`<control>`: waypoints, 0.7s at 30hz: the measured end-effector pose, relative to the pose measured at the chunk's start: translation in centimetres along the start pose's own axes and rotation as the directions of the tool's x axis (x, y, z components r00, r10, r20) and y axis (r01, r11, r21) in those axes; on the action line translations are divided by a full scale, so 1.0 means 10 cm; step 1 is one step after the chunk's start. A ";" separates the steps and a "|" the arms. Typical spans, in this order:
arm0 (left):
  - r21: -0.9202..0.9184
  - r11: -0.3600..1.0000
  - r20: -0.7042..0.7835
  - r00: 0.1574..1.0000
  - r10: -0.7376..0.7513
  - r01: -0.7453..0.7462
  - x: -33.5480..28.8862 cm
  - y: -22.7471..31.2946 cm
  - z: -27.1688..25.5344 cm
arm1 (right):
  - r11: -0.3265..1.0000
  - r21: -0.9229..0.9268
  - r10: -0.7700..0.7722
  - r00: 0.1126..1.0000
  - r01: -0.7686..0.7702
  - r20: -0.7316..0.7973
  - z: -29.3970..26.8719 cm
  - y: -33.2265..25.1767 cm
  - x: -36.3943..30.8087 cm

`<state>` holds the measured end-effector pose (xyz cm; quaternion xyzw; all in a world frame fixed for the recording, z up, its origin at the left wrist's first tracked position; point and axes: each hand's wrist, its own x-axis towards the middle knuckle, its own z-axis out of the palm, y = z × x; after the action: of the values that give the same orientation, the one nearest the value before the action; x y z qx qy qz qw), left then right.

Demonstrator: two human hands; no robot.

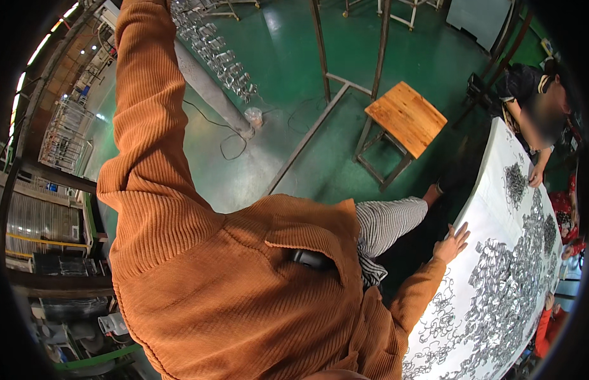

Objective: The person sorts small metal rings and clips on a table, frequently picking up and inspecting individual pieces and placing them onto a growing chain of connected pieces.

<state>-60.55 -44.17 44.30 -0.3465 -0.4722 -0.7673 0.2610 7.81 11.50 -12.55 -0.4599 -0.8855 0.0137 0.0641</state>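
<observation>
My right hand [452,244] lies on the edge of a white-topped table [481,209], its fingers spread and nothing visible in them. Across the tabletop are many small, dark, curved pieces [503,278], thin and hook-like, too small to name exactly. Some are scattered loosely close to my right sleeve [421,294]. My left arm [148,114], in an orange corduroy sleeve, stretches up past the top edge of the picture, so the left hand is cut off. A dark object [309,259] shows in the opening of my jacket pocket.
A wooden-topped stool [407,118] stands on the green floor beside a metal frame [313,126]. Shiny metal parts [221,57] hang in rows near a grey post [212,95]. Across the table, a co-worker's hand [536,176] touches a dark pile [515,183]. Others in red sit at the far right.
</observation>
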 end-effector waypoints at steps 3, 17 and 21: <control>0.130 0.990 -0.103 0.993 0.064 -0.050 -0.27 -0.11 0.14 | 0.999 -0.040 -0.002 1.000 0.001 -0.014 0.02 0.03 -0.03; 0.277 0.899 0.135 0.941 0.311 -0.338 -3.47 -1.02 2.49 | 0.979 0.180 0.112 0.991 -0.099 -0.067 -0.07 0.04 -0.81; 0.239 0.943 0.724 0.689 -0.015 -0.230 -5.53 -1.12 3.69 | 0.975 0.149 0.172 0.985 -0.167 -0.020 -0.38 -0.04 -1.57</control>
<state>-23.62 -2.00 6.76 -0.5998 -0.6295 -0.4698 0.1523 16.92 -1.67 -10.37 -0.5279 -0.8386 0.0765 0.1106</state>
